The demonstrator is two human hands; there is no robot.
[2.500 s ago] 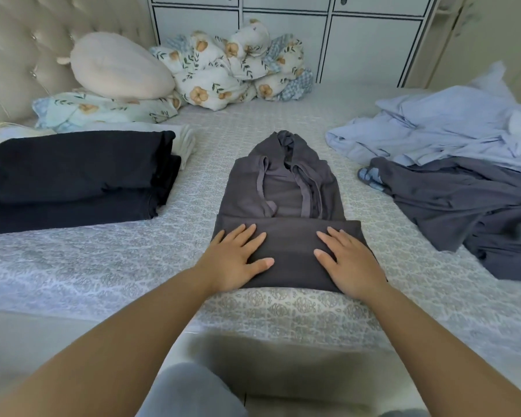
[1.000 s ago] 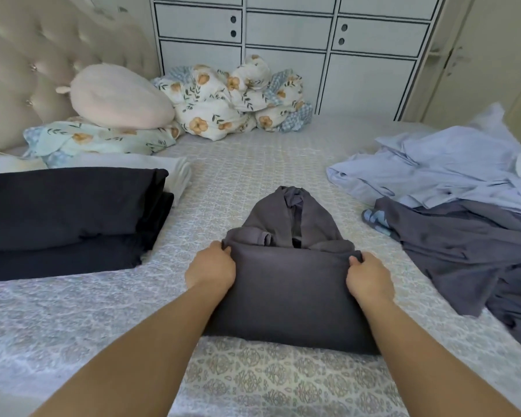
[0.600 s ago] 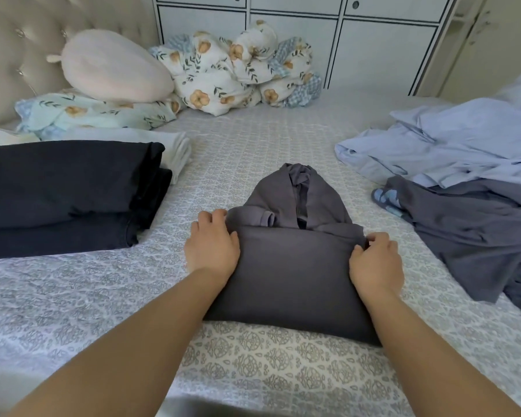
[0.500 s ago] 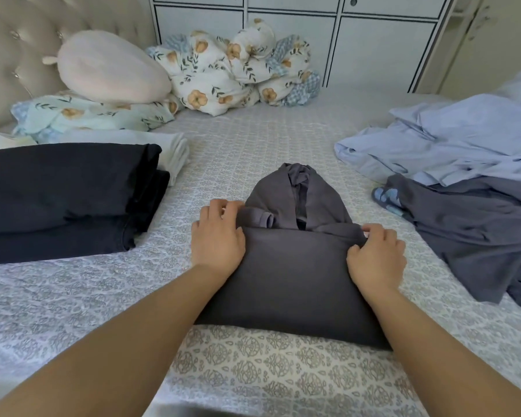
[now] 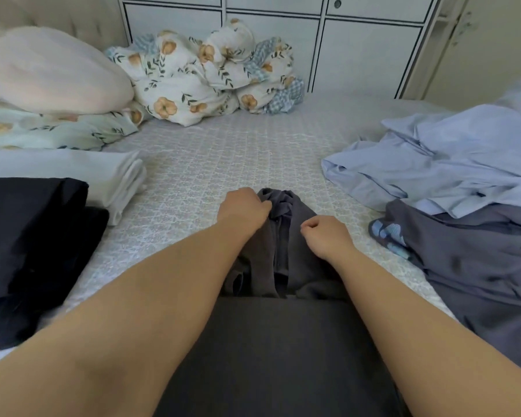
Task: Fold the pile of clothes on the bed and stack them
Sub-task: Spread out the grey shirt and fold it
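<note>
Far left: folded dark stack [image 5: 27,236] w/ a folded white item [image 5: 115,179] behind it; these look done.

Centre: grey hoodie [image 5: 283,341] on the bed [image 5: 223,152], body folded into a near block, hood end pointing far.

Left hand [image 5: 242,207] has fingers curled onto the hood's far-left edge; appears to grip cloth, contact partly hidden. Right hand [image 5: 327,236] sits on the hood's right side, fingers curled; cannot tell if it pinches fabric. Hands are apart, hood btwn them.

Step in hand, by judgement: last fold, hood over body. Next move calls for both hands drawing the hood toward the near block evenly, then shifting the bundle left onto the stack.

Right: unfolded pale blue shirt [image 5: 448,158] and grey garment [image 5: 478,266] remain.
</note>
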